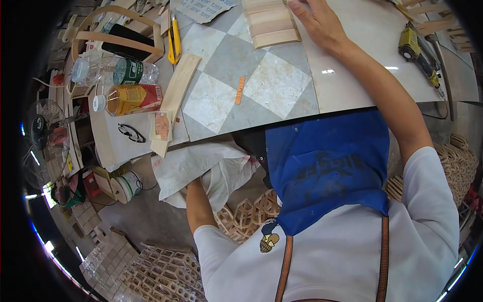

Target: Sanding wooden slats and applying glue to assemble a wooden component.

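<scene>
stack of pale wooden slats (269, 20) lies at the far edge of the tiled table (251, 90); right hand (317, 22) rests flat, fingers spread, gripping nothing, touching the stack's right side; left hand (193, 183) is buried in a white plastic bag (201, 166) below the table edge, can't tell its grip; best to steady the stack w/ the palm, keep slats squared; yellow utility knife (174, 40) lies well left.

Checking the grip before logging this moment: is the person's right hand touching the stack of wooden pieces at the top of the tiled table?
Touching. In the head view, the right hand lies palm down with its fingers against the stack of wooden pieces; no gap shows between them.
</scene>
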The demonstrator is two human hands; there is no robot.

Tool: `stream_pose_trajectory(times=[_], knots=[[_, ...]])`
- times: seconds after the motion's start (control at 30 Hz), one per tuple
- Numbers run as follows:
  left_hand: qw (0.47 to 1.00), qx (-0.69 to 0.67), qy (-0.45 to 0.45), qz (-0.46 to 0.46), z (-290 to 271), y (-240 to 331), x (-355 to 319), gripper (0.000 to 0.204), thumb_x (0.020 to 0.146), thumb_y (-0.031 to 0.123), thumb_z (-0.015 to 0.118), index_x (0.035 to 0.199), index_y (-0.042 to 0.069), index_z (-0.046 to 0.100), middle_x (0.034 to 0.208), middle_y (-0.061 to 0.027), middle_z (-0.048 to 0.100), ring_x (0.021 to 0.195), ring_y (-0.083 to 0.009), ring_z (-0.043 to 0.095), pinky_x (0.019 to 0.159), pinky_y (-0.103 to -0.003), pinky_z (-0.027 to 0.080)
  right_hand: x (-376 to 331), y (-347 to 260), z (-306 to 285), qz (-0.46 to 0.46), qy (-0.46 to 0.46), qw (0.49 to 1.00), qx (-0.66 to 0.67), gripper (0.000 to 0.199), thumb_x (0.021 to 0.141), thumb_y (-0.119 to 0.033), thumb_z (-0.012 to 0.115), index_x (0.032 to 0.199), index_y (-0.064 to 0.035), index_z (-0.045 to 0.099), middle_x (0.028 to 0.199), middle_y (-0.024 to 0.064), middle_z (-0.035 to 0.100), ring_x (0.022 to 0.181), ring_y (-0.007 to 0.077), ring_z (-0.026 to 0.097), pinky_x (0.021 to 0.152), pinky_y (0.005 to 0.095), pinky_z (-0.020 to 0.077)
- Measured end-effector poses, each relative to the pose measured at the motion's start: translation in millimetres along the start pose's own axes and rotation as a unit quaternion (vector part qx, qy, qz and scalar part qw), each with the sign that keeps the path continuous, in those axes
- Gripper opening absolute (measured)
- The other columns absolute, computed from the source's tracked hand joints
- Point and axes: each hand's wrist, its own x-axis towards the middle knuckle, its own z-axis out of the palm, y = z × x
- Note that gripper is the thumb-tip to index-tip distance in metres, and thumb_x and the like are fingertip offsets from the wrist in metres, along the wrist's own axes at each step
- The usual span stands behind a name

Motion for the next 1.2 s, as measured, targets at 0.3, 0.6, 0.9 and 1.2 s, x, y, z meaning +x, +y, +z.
stream_pose_trajectory(times=[0.3, 0.6, 0.9, 1.2], knots=[[0.889, -0.386, -0.193, 0.155, -55.0, 15.7, -19.4, 0.094, 0.103, 0.078, 0.048, 0.179, 0.027, 0.03, 0.185, -0.0069, 0.032, 0.171, -0.0383, 0.024, 0.139, -0.061, 0.015, 1.1, 15.3, -2.7, 0.006, 0.02, 0.999, -0.031, 0.068, 0.115, -0.047, 0.054, 0.157, 0.0052, 0.048, 0.166, 0.0305, 0.045, 0.151, 0.0444, 0.05, 0.128, 0.049, 0.0408], [0.858, -0.399, -0.181, 0.267, -59.0, -12.9, -17.0, 0.087, 0.107, 0.071, 0.049, 0.178, 0.025, 0.033, 0.183, -0.0072, 0.034, 0.168, -0.0378, 0.029, 0.138, -0.058, 0.022, -1.4, 4.6, -6.0, 0.014, 0.033, 0.999, -0.039, 0.064, 0.115, -0.046, 0.055, 0.154, 0.0041, 0.052, 0.164, 0.0305, 0.049, 0.15, 0.0451, 0.051, 0.128, 0.0491, 0.0405], [0.859, -0.464, -0.062, 0.207, -6.7, -9.9, -51.6, 0.078, 0.108, 0.067, 0.054, 0.17, 0.019, 0.049, 0.174, -0.0093, 0.049, 0.157, -0.0361, 0.049, 0.133, -0.057, 0.036, 5.3, 23.4, 0.9, -0.094, 0.095, 0.991, -0.012, 0.062, 0.115, -0.048, 0.054, 0.15, 0.0041, 0.056, 0.159, 0.0298, 0.054, 0.147, 0.045, 0.053, 0.125, 0.0487, 0.0426], [0.53, -0.842, 0.034, -0.094, -92.5, 3.3, -100.0, 0.06, 0.108, 0.048, 0.06, 0.159, 0.017, 0.058, 0.157, -0.0108, 0.063, 0.139, -0.0374, 0.062, 0.116, -0.058, 0.05, 5.3, 17.0, -7.5, -0.032, 0.027, 0.998, 0.046, 0.062, 0.115, -0.049, 0.054, 0.147, 0.0041, 0.058, 0.159, 0.0285, 0.054, 0.146, 0.0435, 0.054, 0.124, 0.0477, 0.0434]])
